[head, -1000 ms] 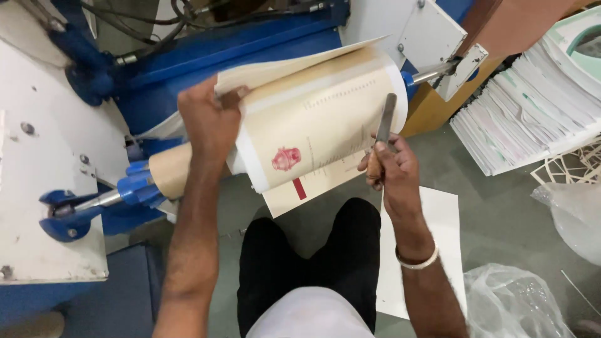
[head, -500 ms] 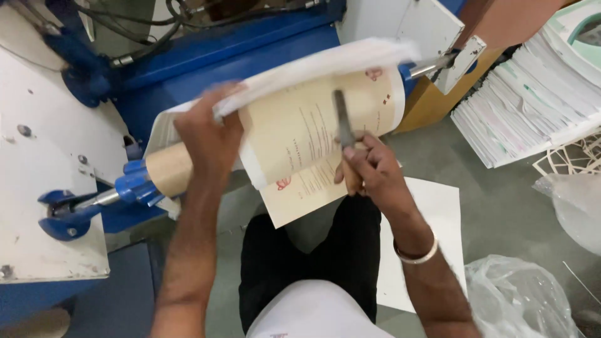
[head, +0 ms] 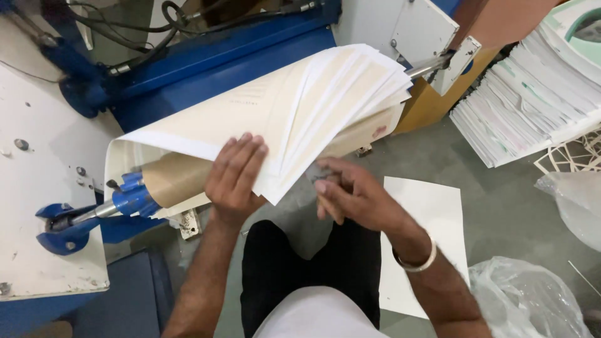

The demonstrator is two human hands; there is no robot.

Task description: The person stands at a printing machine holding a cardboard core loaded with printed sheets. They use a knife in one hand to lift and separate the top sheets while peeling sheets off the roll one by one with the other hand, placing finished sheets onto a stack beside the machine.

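I count two hands at work, both mine. My left hand (head: 235,178) lies flat, fingers spread, on the loose outer layers of the one wide cream-and-white paper roll (head: 300,106) that fills the centre of the frame; its grip is open, pressing on the sheets rather than closing round them. The roll sits on one brown cardboard core (head: 172,178), which shows at lower left under the lifted paper, carried on a steel shaft with a blue end fitting (head: 128,197). My right hand (head: 354,194), just right of centre and below the fanned edge of the paper, wears one silver bangle (head: 416,263) at the wrist. Its fingers are loosely curled; something small and dark sits between them, but I cannot tell what it is or how firmly I hold it.

One white sheet of paper (head: 432,219) lies on the grey floor at lower right, beside my black trouser leg. One tall stack of printed white sheets (head: 532,106) stands at upper right. Two crumpled clear plastic bags (head: 532,303) lie along the right edge. The blue machine frame (head: 219,56) runs across the top.

Half a second ago my right hand was raised against the roll's face with a narrow grey blade upright; now it has dropped clear below the paper, and the cut layers have sprung open into a fan.
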